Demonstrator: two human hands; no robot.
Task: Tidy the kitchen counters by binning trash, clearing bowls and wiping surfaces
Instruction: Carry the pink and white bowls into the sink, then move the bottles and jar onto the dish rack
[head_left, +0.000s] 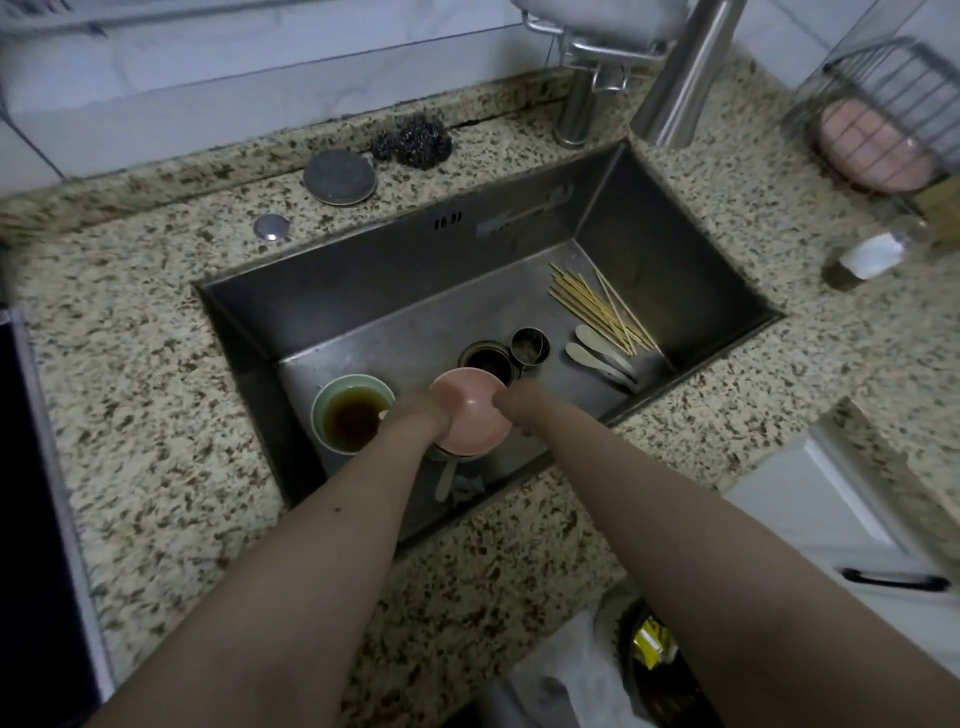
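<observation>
Over sink (363, 270) | pink bowl (470, 410) tilted, mouth toward viewer | left hand (423, 415), right hand (511, 408): fingers gripping its rim

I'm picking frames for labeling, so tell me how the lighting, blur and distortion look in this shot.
Head view: dim, flat lighting, with the steel sink walls dark; wide-angle bending curves the speckled granite counter edges; motion blur smears the wire basket and clear bottle at right; the round pink bowl at centre stays fairly sharp.

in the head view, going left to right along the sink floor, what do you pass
Pale green bowl of dark liquid → pink bowl held between both hands → small steel cup → pale flat spoons → bundle of bamboo skewers
</observation>
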